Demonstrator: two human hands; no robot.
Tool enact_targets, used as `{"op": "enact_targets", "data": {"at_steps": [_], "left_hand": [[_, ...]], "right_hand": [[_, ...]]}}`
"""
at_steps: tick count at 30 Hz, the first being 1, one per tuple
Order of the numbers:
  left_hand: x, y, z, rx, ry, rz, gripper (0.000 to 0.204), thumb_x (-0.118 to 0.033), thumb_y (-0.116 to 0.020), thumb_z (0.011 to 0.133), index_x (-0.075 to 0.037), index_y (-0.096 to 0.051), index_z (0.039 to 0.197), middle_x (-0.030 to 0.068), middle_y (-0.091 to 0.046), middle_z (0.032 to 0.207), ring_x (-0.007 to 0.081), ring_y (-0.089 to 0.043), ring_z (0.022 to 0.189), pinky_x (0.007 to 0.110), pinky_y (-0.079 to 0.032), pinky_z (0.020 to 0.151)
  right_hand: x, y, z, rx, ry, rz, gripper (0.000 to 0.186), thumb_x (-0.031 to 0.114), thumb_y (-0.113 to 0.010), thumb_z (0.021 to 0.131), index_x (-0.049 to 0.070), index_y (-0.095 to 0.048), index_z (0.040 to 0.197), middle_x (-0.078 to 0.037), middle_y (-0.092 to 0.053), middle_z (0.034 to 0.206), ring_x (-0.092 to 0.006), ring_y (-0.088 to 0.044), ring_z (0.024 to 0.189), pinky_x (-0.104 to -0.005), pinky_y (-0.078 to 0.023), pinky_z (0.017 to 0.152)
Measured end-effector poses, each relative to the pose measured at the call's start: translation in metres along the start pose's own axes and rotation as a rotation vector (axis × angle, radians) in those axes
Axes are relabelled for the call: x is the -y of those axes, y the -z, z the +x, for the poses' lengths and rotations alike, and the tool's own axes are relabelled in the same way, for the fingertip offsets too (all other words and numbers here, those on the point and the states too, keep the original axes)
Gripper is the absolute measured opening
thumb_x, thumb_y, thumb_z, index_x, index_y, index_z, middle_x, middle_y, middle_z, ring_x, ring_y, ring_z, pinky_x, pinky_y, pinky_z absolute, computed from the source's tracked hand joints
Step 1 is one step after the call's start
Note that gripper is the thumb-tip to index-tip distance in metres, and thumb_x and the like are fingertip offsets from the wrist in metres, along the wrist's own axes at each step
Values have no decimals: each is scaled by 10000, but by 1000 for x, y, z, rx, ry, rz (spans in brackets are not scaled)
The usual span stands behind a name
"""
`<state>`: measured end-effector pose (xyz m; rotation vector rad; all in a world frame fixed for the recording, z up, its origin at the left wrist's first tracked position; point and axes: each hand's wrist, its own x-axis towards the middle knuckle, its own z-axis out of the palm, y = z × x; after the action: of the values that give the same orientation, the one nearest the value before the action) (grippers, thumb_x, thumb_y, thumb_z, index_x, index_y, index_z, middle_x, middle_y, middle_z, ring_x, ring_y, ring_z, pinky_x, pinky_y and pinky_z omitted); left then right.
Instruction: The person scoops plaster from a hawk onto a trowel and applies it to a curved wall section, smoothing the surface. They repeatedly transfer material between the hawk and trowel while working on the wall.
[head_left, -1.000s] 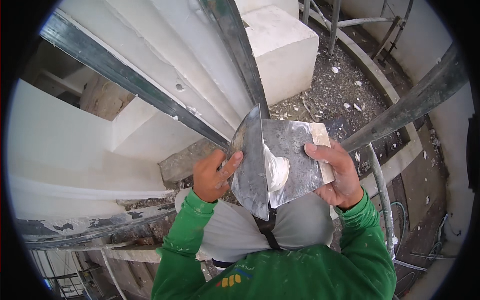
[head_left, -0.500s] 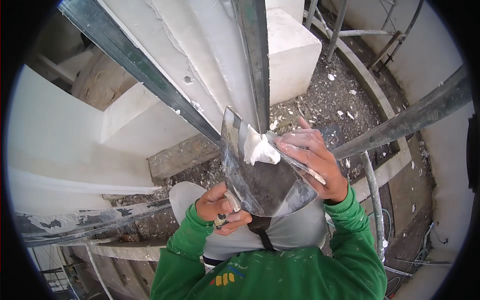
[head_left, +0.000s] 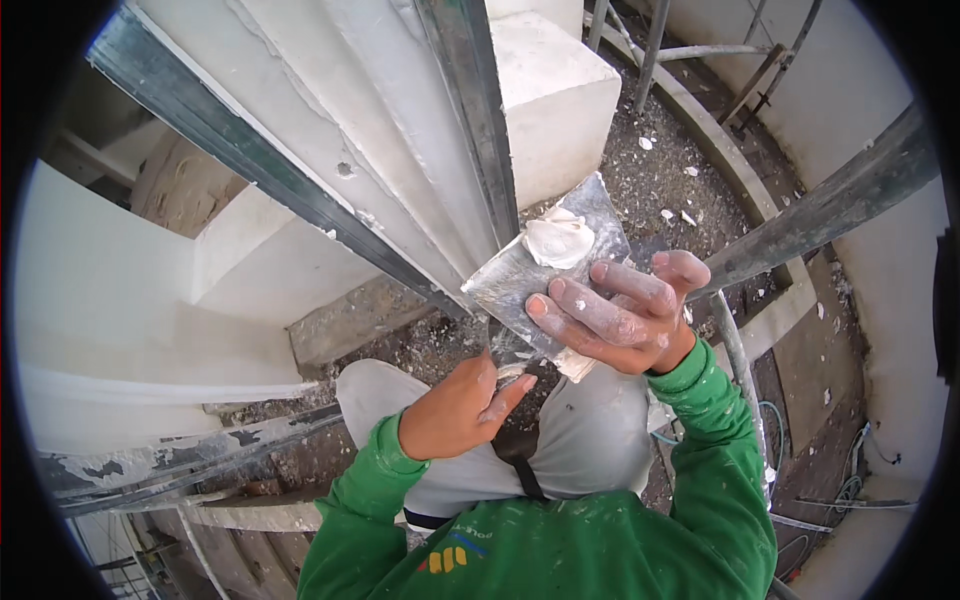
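My right hand (head_left: 625, 315), dusted with white, grips a square metal plate (head_left: 495, 283) with its fingers across the surface. A white lump of putty (head_left: 558, 236) sits on the plate’s upper part, and the plate’s lower edge carries a pale strip (head_left: 572, 362). Lower and to the left, my left hand (head_left: 455, 405) is closed on a metal trowel (head_left: 507, 345), whose blade is mostly hidden beneath the plate; only a dark part and a pale edge show.
Ahead rise white mouldings (head_left: 340, 110) between dark metal strips (head_left: 450, 90) and a white block (head_left: 555, 110). Metal tubes (head_left: 830, 200) stand at the right, beside a curved ledge (head_left: 760, 200), debris-strewn floor (head_left: 650, 175) and hoses (head_left: 855, 470). A curved white wall (head_left: 120, 290) is at left.
The trowel’s blade has swung down from over the plate to beneath it. The plate now faces up with the putty on it. My left hand has moved slightly right.
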<state>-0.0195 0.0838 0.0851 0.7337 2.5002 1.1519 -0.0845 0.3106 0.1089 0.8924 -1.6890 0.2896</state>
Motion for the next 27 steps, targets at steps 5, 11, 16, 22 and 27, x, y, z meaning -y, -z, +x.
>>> {"op": "enact_targets", "data": {"at_steps": [5,11,16,22,27], "left_hand": [[28,19,3,75,193,-136,387,-240,-567,921,102,-464,1070,161,-582,716,218,-574,565,307,-456,519],[13,30,15,613,114,-345,301,-281,-546,938,-22,-531,786,20,-504,493,119,-502,440,270,-394,432],[13,19,18,588,-92,-594,228,-204,-590,914,17,-538,929,46,-563,609,122,-518,486,272,-396,444],[16,32,-45,51,129,-686,357,-109,-603,890,26,-463,1190,72,-618,813,114,-545,582,246,-425,494],[47,19,-79,-66,414,-726,293,-154,-582,902,21,-478,1112,65,-565,747,111,-514,539,240,-419,469]], "right_hand": [[-29,24,11,19,-193,466,296,208,-748,731,156,-633,999,56,-606,968,-88,-545,792,-322,-402,739],[-27,6,18,233,-1164,1249,370,313,-680,846,0,-567,1007,-43,-611,923,-84,-543,848,-253,-445,729],[-12,-6,5,624,-1292,1288,453,366,-692,829,-17,-564,1035,-55,-620,948,-89,-550,842,-244,-442,740],[-30,-18,-98,184,-1644,1222,293,208,-610,904,-26,-548,1068,-51,-615,975,-108,-586,830,-266,-467,697],[-43,-44,-159,-79,-1822,1146,221,198,-582,915,1,-577,1014,-4,-593,863,-76,-549,715,-262,-431,601]]}}
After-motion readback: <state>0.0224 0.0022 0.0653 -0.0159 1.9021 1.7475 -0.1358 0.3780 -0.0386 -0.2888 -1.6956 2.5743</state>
